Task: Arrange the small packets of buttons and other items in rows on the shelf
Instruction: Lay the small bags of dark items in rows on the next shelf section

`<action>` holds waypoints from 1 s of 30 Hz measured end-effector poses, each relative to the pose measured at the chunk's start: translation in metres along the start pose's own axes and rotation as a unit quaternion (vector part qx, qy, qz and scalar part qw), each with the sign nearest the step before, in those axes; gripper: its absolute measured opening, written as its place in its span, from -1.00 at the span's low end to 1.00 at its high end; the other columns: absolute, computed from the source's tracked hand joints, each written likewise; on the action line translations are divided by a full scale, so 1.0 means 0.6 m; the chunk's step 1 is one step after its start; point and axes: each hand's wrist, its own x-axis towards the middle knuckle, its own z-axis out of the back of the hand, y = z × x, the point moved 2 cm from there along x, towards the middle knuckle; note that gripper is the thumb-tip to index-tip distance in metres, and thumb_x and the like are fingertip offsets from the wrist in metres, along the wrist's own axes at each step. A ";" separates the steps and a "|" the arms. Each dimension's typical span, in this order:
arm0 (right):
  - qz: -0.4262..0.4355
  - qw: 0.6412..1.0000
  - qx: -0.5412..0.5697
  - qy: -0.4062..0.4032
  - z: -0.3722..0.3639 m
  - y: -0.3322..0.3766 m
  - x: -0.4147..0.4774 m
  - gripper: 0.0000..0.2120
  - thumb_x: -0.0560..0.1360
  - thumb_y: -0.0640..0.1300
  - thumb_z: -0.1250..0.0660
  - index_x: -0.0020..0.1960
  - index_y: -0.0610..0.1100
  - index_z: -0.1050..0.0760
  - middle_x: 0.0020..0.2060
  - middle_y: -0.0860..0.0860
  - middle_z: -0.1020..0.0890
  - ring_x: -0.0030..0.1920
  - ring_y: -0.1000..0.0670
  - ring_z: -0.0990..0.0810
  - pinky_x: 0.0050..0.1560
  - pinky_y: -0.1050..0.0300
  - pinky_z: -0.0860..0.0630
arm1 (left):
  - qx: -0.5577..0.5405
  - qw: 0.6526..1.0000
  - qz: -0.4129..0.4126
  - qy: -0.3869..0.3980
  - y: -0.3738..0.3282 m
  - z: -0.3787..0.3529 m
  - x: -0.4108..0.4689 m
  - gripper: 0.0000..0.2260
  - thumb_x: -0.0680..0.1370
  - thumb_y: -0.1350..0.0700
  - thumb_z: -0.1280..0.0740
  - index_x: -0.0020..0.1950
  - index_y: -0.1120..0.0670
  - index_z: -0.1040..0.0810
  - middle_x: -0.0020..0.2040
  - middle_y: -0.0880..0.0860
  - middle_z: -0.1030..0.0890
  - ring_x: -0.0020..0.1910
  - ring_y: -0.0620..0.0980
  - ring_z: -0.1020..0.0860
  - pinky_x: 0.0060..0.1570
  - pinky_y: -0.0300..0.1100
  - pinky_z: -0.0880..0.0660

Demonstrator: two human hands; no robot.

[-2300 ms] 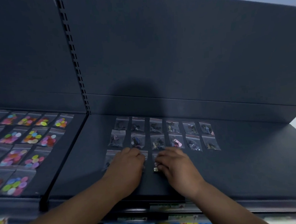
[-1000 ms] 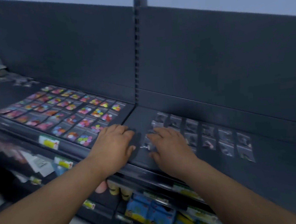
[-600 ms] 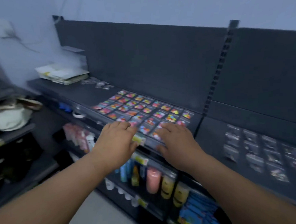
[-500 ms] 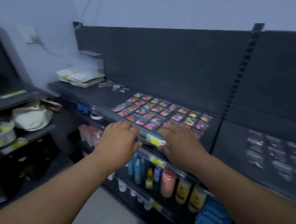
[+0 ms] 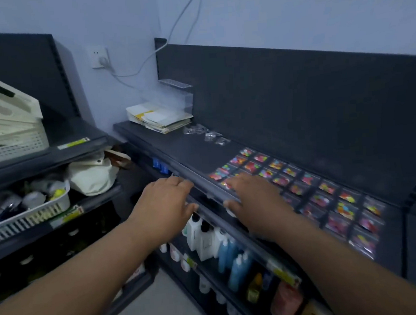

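Clear packets of coloured buttons (image 5: 302,190) lie in neat rows on the dark shelf (image 5: 189,156), right of centre. A small loose heap of clear packets (image 5: 206,134) lies further back on the same shelf, near the back panel. My left hand (image 5: 164,204) hovers palm down in front of the shelf's front edge, fingers apart and empty. My right hand (image 5: 253,199) is palm down over the front edge and the nearest button packets, fingers spread, holding nothing. Whether it touches the packets I cannot tell.
A stack of papers (image 5: 160,117) and a clear plastic box (image 5: 175,95) sit at the shelf's far left end. Bottles (image 5: 207,236) fill the shelf below. To the left stand cream crates (image 5: 5,127), a white bag (image 5: 92,174) and a basket (image 5: 31,214).
My view and both hands have swung left, from the dark-item packets on the right-hand shelf section, past the button rows, to the shelf's front edge. Both hands stay empty.
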 end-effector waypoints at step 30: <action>-0.290 0.950 0.110 0.032 -0.167 -0.199 0.612 -0.67 0.56 0.05 -0.21 0.25 -0.10 -0.42 0.24 -0.10 -0.44 0.21 -0.12 -0.47 0.13 0.12 -0.40 | -0.093 0.983 -0.110 0.112 0.242 -0.246 0.733 -0.57 0.52 -0.06 -0.28 0.36 0.04 -0.39 0.28 0.12 -0.48 0.27 0.13 -0.43 0.21 -0.03 -0.41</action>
